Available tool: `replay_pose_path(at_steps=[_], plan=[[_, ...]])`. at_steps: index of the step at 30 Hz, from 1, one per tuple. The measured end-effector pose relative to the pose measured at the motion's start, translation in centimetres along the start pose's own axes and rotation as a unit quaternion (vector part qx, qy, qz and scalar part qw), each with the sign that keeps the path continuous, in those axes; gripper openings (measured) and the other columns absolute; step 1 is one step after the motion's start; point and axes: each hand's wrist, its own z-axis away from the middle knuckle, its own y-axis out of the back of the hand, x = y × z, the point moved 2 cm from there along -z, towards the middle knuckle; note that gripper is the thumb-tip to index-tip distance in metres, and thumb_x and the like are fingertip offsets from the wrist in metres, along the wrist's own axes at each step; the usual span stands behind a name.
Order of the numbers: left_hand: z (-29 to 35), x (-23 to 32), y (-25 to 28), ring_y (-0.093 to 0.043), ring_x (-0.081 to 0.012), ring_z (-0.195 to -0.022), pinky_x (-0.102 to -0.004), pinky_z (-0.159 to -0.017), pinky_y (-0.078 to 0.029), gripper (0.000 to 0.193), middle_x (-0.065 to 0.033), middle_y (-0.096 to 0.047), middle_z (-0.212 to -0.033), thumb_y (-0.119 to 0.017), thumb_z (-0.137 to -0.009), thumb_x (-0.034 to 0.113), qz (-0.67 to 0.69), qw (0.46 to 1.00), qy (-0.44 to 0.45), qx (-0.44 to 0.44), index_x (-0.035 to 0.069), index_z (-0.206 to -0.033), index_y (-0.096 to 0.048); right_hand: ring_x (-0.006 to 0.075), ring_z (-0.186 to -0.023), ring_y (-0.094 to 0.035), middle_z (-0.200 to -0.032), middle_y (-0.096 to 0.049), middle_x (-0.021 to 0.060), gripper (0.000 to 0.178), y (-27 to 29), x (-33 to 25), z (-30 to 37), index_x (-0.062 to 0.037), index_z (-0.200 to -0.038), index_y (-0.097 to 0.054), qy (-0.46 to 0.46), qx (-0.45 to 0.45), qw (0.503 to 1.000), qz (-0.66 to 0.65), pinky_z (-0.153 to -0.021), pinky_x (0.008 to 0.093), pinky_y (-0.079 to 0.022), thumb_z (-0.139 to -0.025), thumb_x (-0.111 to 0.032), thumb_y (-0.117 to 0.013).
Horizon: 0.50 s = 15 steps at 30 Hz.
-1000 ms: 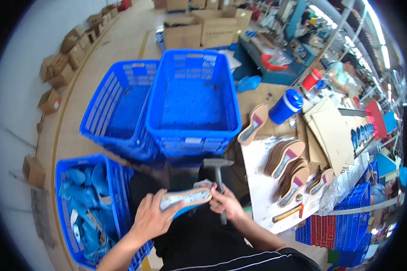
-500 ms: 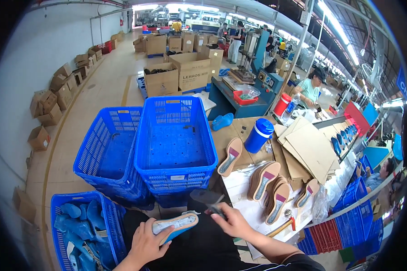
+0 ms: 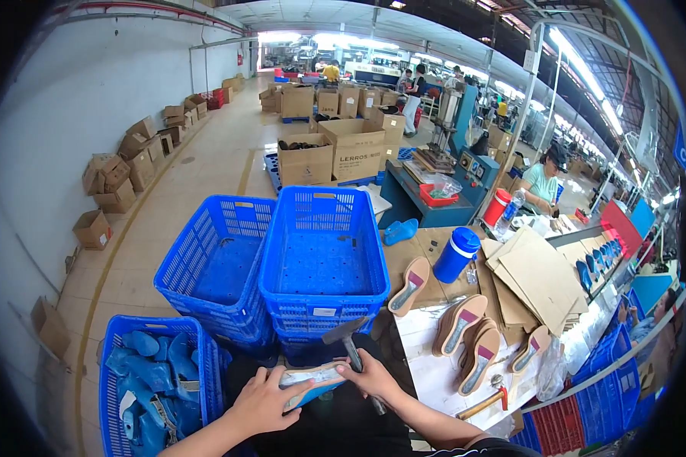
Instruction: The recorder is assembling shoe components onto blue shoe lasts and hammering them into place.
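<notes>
In front of my lap, my left hand (image 3: 265, 397) is wrapped around a blue shoe last (image 3: 311, 391) with a pale insole (image 3: 306, 375) on its upturned underside. My right hand (image 3: 372, 376) grips a dark-handled hammer (image 3: 351, 349), its metal head up and its handle end below the palm. Fingers of that hand also touch the right end of the insole. On the white-topped table to my right are stacks of wedge-shaped soles (image 3: 459, 324) and a wooden-handled hammer (image 3: 482, 405).
Left of my knees, a blue crate (image 3: 113, 381) holds several blue lasts. Stacked blue crates (image 3: 325, 298) stand ahead. A blue jug (image 3: 456, 257) and cardboard sheets (image 3: 537, 270) lie farther along the table. Across it, a person (image 3: 543, 183) works. Cartons (image 3: 354, 148) stand beyond.
The hammer, blurred half a second ago, now shows clearly. My right hand has come left against the insole, and my left hand has shifted on the last. The whole view has swung.
</notes>
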Motion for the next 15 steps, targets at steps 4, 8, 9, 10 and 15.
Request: replay_pose_path(at_steps=[4, 8, 9, 10, 15], plan=[[-0.1, 0.5, 1.1, -0.057, -0.0461, -0.109, -0.0527, -0.093, -0.059, 0.076, -0.0274, -0.052, -0.133, -0.083, -0.086, 0.036, -0.042, 0.996, 0.016, -0.079, 0.043, -0.158, -0.058, 0.0083, -0.044, -0.047, -0.063, -0.054, -0.0018, 0.044, -0.1, 0.6, 0.0, -0.0086, -0.113, -0.055, -0.020, -0.005, 1.000, -0.006, -0.041, 0.0275, -0.035, -0.102, -0.042, -0.081], [-0.5, 0.3, 1.2, -0.058, -0.0514, -0.108, -0.0529, -0.092, -0.061, 0.082, -0.0322, -0.051, -0.133, -0.086, -0.088, 0.033, -0.040, 0.988, 0.034, -0.145, 0.045, -0.161, -0.053, 0.0081, -0.044, -0.047, -0.070, -0.056, -0.0011, 0.049, -0.2, 1.3, -0.1, -0.0068, -0.108, -0.053, -0.031, -0.009, 0.995, -0.092, -0.039, 0.0263, -0.037, -0.099, -0.043, -0.084], [-0.7, 0.3, 1.2, -0.058, -0.0514, -0.108, -0.0529, -0.092, -0.061, 0.082, -0.0322, -0.051, -0.133, -0.086, -0.088, 0.033, -0.038, 0.988, 0.037, -0.143, 0.045, -0.161, -0.053, 0.0081, -0.044, -0.047, -0.069, -0.056, -0.0019, 0.049, -0.2, 1.4, -0.2, -0.0073, -0.108, -0.052, -0.037, -0.007, 0.993, -0.115, -0.039, 0.0254, -0.036, -0.098, -0.041, -0.086], [-0.8, 0.2, 1.2, -0.058, -0.0533, -0.108, -0.0532, -0.093, -0.061, 0.083, -0.0333, -0.050, -0.133, -0.088, -0.088, 0.032, -0.035, 0.987, 0.035, -0.156, 0.045, -0.162, -0.052, 0.0081, -0.044, -0.047, -0.069, -0.056, -0.0019, 0.049, -0.2, 1.3, -0.2, -0.0073, -0.108, -0.052, -0.037, -0.010, 0.993, -0.114, -0.039, 0.0254, -0.036, -0.098, -0.041, -0.086], [-0.9, 0.6, 1.6, -0.058, -0.0588, -0.110, -0.0550, -0.096, -0.060, 0.087, -0.0356, -0.049, -0.135, -0.090, -0.088, 0.029, -0.024, 0.983, 0.035, -0.178, 0.044, -0.164, -0.049, 0.0070, -0.044, -0.046, -0.070, -0.055, -0.0019, 0.048, -0.1, 1.9, -0.6, -0.0091, -0.107, -0.051, -0.053, -0.029, 0.983, -0.172, -0.039, 0.0244, -0.035, -0.097, -0.038, -0.087]])
